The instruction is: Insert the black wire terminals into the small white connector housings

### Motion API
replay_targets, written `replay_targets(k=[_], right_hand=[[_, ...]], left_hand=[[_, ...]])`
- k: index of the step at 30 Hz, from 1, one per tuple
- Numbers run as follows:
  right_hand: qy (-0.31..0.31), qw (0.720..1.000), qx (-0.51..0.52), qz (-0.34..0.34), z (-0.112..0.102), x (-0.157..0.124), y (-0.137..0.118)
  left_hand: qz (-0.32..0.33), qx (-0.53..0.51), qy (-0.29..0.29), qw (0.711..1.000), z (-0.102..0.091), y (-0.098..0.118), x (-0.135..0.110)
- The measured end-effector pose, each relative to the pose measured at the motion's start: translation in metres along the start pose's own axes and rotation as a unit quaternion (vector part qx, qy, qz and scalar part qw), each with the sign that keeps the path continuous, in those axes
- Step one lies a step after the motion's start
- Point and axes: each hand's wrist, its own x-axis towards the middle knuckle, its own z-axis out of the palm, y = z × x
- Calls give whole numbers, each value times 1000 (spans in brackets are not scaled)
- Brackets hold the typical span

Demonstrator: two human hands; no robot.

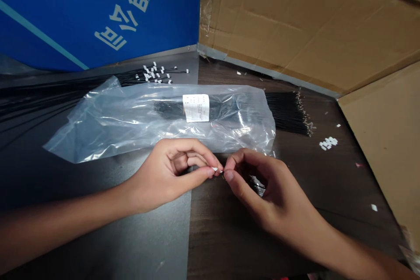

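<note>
The left hand [167, 173] and right hand [259, 188] meet just in front of a plastic bag [98, 135], both forearms low and angled inward from either side. The left thumb and forefinger are pressed together, pinching a tiny white connector [215, 169], while the other left fingers curl loosely behind them. The right hand arches over with its fingers curled, thumb and forefinger pinched close against the connector's tip, on what looks like a thin wire end [223, 175] (too fine to be sure of exactly what they hold). The connector sits between the two hands, held above the table [229, 236].

The bag lies flat, with a white label [196, 108] on top and a dark bundle inside. Black wires [287, 111] stick out past its right end, and more black wires [49, 96] fan out behind it, with white connectors [154, 72] among their ends. A small cluster of loose connectors [328, 142] lies to the right. Cardboard [295, 22] and a blue board [98, 8] stand along the back.
</note>
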Motion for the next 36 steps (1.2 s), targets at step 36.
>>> replay_targets(k=[36], right_hand=[[25,999,42,-4,2,0,0]], left_hand=[[-12,15,57,998,7,4,-2]])
